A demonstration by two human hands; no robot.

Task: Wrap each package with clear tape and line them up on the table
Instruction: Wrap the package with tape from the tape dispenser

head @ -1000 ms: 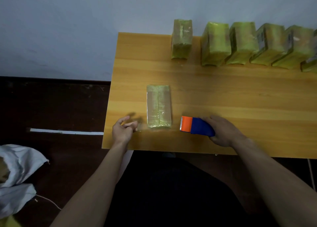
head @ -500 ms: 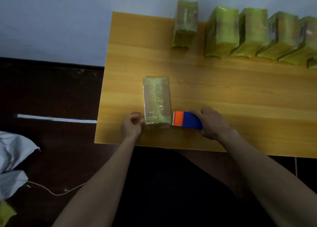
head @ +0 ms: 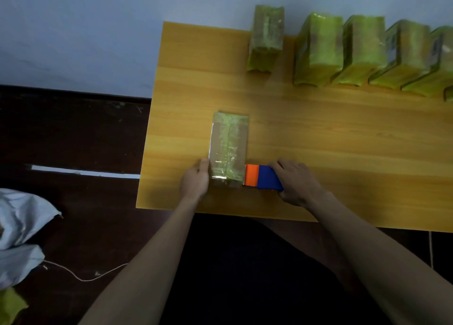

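Observation:
A green package point(head: 230, 146) lies flat near the front left of the wooden table point(head: 318, 138), with shiny clear tape across its near end. My left hand point(head: 196, 181) presses against the package's near left side. My right hand point(head: 295, 181) grips a blue and orange tape dispenser point(head: 262, 178), whose orange end touches the package's near right corner. Along the table's back edge stands a row of several green packages point(head: 318, 52), with one package point(head: 266, 37) set a little apart at the left.
The table's left edge point(head: 149, 118) and front edge point(head: 220, 212) are close to the hands. On the dark floor at the left lie a white sack point(head: 19, 226), a string point(head: 81, 275) and a white strip point(head: 83, 172).
My left hand has moved right from the table onto the package's near left side. The dispenser in my right hand has slid left against the package. The camera view has shifted.

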